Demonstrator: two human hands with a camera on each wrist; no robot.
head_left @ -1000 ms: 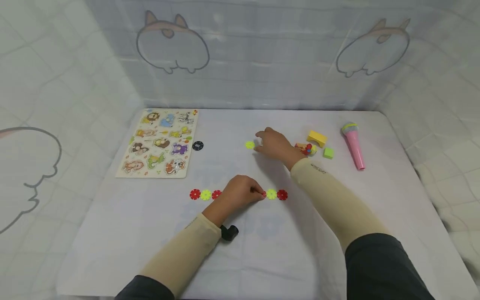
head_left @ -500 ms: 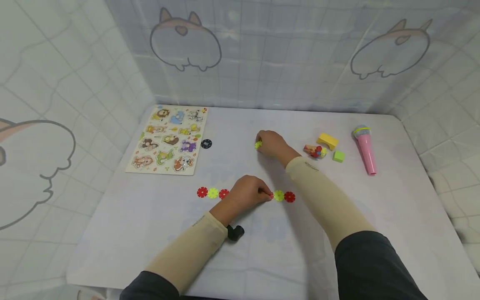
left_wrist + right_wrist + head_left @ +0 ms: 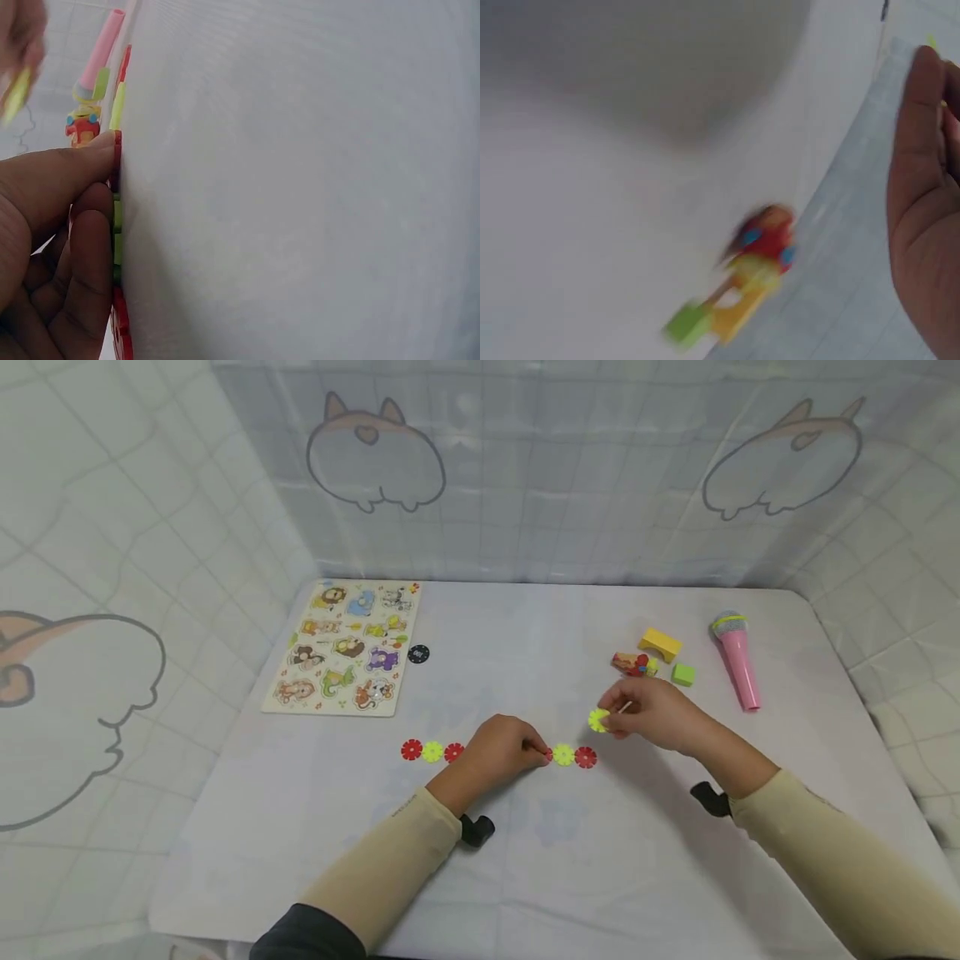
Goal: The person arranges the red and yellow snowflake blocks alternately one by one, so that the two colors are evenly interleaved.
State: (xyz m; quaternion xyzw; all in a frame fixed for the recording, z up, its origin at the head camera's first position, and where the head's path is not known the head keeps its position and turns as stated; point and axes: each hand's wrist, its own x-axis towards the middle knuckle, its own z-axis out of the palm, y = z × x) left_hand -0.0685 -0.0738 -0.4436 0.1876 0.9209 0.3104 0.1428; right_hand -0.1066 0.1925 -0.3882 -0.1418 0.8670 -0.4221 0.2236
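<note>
Notched flat plastic discs, snowflake-like, form a row on the white table. A red disc (image 3: 411, 749), a yellow-green one and another red one show left of my left hand (image 3: 498, 753); the row's middle is hidden behind it. That hand's thumb and index finger pinch the edge of a red disc (image 3: 117, 154) in the row. Right of its fingertips lie a yellow-green disc (image 3: 563, 754) and a red end disc (image 3: 586, 757). My right hand (image 3: 654, 717) holds another yellow-green disc (image 3: 597, 720) between thumb and fingers, above the table just behind the row's right end.
An animal puzzle board (image 3: 341, 647) lies back left, with a black chip (image 3: 418, 653) beside it. Toward the back right are a small red-and-yellow toy figure (image 3: 634, 664), a yellow arch block (image 3: 660, 644), a green block (image 3: 683, 675) and a pink toy microphone (image 3: 737, 660).
My right hand has picked up the yellow-green disc from the back middle and brought it right and toward me, near the row's right end. My left hand keeps its place on the row.
</note>
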